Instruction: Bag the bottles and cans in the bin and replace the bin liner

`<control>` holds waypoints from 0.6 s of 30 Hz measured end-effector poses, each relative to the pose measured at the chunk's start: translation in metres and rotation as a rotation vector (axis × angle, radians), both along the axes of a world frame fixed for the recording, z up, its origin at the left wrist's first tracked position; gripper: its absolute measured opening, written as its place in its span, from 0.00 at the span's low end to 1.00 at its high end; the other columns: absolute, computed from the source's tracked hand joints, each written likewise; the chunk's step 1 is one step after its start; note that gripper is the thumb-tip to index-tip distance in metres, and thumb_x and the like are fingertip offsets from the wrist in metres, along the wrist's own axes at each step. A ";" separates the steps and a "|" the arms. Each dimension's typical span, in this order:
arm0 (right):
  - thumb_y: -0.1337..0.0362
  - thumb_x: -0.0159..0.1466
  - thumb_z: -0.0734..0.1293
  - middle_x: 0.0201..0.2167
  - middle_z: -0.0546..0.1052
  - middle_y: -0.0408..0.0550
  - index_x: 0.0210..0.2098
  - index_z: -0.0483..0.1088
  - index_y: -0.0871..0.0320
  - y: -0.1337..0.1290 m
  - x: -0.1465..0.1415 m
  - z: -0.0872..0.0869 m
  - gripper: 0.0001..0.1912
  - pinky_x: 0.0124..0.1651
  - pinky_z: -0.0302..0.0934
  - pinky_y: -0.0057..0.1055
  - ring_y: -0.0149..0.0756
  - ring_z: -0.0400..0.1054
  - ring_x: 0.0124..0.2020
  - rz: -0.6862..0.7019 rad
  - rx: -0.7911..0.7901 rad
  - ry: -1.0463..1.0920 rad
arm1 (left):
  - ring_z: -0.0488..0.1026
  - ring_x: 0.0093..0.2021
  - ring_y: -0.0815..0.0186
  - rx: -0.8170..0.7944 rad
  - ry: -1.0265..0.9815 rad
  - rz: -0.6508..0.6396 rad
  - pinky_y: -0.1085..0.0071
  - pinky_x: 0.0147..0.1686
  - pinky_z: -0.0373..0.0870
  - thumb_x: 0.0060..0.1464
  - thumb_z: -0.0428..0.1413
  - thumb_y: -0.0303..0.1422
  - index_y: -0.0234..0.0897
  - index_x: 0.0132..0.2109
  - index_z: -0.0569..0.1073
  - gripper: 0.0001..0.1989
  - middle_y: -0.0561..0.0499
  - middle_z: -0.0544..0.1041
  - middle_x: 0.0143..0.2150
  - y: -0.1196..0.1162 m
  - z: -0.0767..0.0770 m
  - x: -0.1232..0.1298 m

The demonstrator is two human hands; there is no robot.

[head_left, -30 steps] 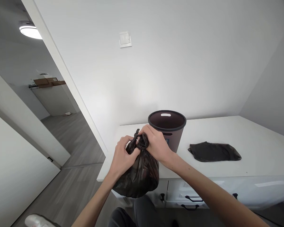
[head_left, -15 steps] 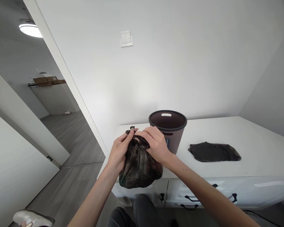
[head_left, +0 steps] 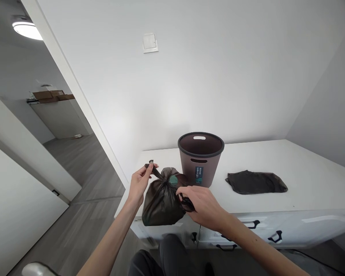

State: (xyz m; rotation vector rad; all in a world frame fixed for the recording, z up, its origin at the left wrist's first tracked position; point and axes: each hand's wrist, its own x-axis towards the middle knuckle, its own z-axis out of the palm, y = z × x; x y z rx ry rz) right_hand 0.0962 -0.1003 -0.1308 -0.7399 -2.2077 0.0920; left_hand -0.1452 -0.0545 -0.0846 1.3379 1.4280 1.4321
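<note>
Left hand (head_left: pixel 140 186) and right hand (head_left: pixel 202 203) each grasp part of a filled black bag (head_left: pixel 161 205). Thumb and fingers of the left pinch the tip of a thin twisted strip (head_left: pixel 157 172); the right has its fingers curled round a thicker bunch of film on the other side. Both lengths meet at the gathered neck (head_left: pixel 165 181), with a green patch showing just beside it. The bag is at the near edge of the bench (head_left: pixel 255 159), in front of the upright bin (head_left: pixel 212 163); whether the bench bears its weight I cannot tell. To the right lies a flat black bag (head_left: pixel 255 182), well apart from the hands.

As I judge it, the step in hand is drawing the two ends apart to tighten a knot. The next move calls for a firm, even pull outward, gentle enough not to tear the thin strip.
</note>
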 end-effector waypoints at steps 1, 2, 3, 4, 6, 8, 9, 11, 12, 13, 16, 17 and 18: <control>0.73 0.64 0.62 0.32 0.80 0.44 0.51 0.67 0.54 -0.002 0.000 0.000 0.17 0.33 0.57 0.31 0.37 0.74 0.31 -0.009 -0.057 -0.016 | 0.77 0.50 0.55 0.016 0.012 -0.032 0.63 0.50 0.70 0.56 0.63 0.55 0.36 0.44 0.84 0.25 0.41 0.84 0.50 -0.003 0.004 0.004; 0.71 0.65 0.63 0.33 0.80 0.43 0.54 0.66 0.54 -0.003 0.000 0.001 0.18 0.32 0.56 0.31 0.38 0.75 0.32 -0.028 -0.115 -0.027 | 0.77 0.46 0.57 0.034 0.022 -0.068 0.64 0.47 0.71 0.57 0.62 0.55 0.36 0.43 0.84 0.25 0.42 0.84 0.47 -0.007 0.010 0.008; 0.68 0.67 0.64 0.34 0.81 0.43 0.57 0.65 0.53 -0.003 -0.003 0.004 0.19 0.31 0.56 0.31 0.39 0.75 0.32 -0.057 -0.166 -0.035 | 0.77 0.43 0.58 0.049 0.033 -0.102 0.64 0.46 0.72 0.58 0.62 0.54 0.36 0.42 0.84 0.24 0.43 0.84 0.45 -0.012 0.017 0.013; 0.65 0.69 0.64 0.34 0.81 0.43 0.60 0.63 0.53 -0.002 -0.007 0.008 0.20 0.30 0.55 0.31 0.40 0.76 0.32 -0.099 -0.203 -0.039 | 0.77 0.42 0.59 0.063 0.048 -0.133 0.64 0.46 0.73 0.59 0.62 0.54 0.36 0.42 0.84 0.23 0.45 0.84 0.43 -0.016 0.025 0.018; 0.59 0.72 0.64 0.36 0.82 0.45 0.65 0.60 0.53 0.003 -0.017 0.021 0.24 0.29 0.53 0.32 0.42 0.76 0.32 -0.189 -0.234 -0.068 | 0.78 0.41 0.59 0.084 0.104 -0.189 0.64 0.47 0.73 0.60 0.61 0.52 0.37 0.41 0.84 0.21 0.46 0.84 0.41 -0.025 0.040 0.028; 0.56 0.73 0.63 0.37 0.83 0.49 0.66 0.60 0.54 0.010 -0.029 0.036 0.25 0.28 0.51 0.33 0.44 0.77 0.32 -0.265 -0.224 -0.152 | 0.79 0.43 0.59 0.107 0.181 -0.228 0.65 0.48 0.73 0.63 0.60 0.50 0.39 0.41 0.84 0.19 0.48 0.84 0.41 -0.032 0.050 0.034; 0.56 0.73 0.63 0.38 0.83 0.51 0.65 0.62 0.55 0.013 -0.034 0.043 0.24 0.28 0.51 0.33 0.45 0.77 0.33 -0.296 -0.212 -0.210 | 0.79 0.43 0.59 0.119 0.218 -0.238 0.66 0.48 0.72 0.64 0.59 0.49 0.39 0.42 0.84 0.18 0.48 0.84 0.41 -0.036 0.053 0.035; 0.57 0.73 0.64 0.39 0.82 0.54 0.61 0.67 0.56 0.018 -0.043 0.056 0.19 0.28 0.52 0.34 0.46 0.78 0.33 -0.342 -0.186 -0.320 | 0.79 0.45 0.59 0.148 0.266 -0.236 0.67 0.48 0.72 0.65 0.59 0.47 0.40 0.44 0.85 0.17 0.48 0.84 0.44 -0.043 0.054 0.035; 0.58 0.73 0.64 0.39 0.81 0.54 0.58 0.69 0.57 0.020 -0.046 0.062 0.16 0.28 0.52 0.34 0.46 0.77 0.33 -0.355 -0.173 -0.357 | 0.79 0.46 0.59 0.162 0.277 -0.227 0.67 0.48 0.72 0.65 0.59 0.46 0.41 0.46 0.85 0.16 0.49 0.84 0.46 -0.046 0.053 0.034; 0.60 0.73 0.64 0.40 0.81 0.54 0.55 0.71 0.57 0.020 -0.048 0.066 0.14 0.28 0.52 0.34 0.45 0.77 0.33 -0.357 -0.160 -0.382 | 0.79 0.46 0.59 0.174 0.284 -0.218 0.67 0.48 0.72 0.65 0.59 0.46 0.41 0.46 0.84 0.16 0.49 0.84 0.47 -0.050 0.052 0.032; 0.65 0.73 0.64 0.39 0.79 0.52 0.49 0.73 0.56 0.017 -0.048 0.076 0.07 0.27 0.52 0.34 0.42 0.76 0.32 -0.307 -0.113 -0.383 | 0.79 0.47 0.59 0.190 0.287 -0.195 0.67 0.50 0.73 0.66 0.58 0.46 0.41 0.48 0.83 0.16 0.48 0.84 0.50 -0.060 0.051 0.022; 0.66 0.72 0.65 0.39 0.79 0.51 0.46 0.73 0.56 0.016 -0.046 0.079 0.06 0.27 0.52 0.33 0.41 0.75 0.32 -0.282 -0.098 -0.361 | 0.79 0.50 0.58 0.201 0.279 -0.183 0.66 0.52 0.72 0.66 0.58 0.46 0.41 0.50 0.83 0.16 0.47 0.83 0.52 -0.062 0.051 0.018; 0.67 0.71 0.65 0.40 0.78 0.51 0.44 0.74 0.55 0.015 -0.042 0.084 0.05 0.27 0.52 0.33 0.40 0.74 0.32 -0.259 -0.086 -0.323 | 0.78 0.52 0.58 0.222 0.255 -0.157 0.66 0.54 0.72 0.67 0.57 0.46 0.41 0.53 0.81 0.17 0.47 0.82 0.54 -0.063 0.053 0.014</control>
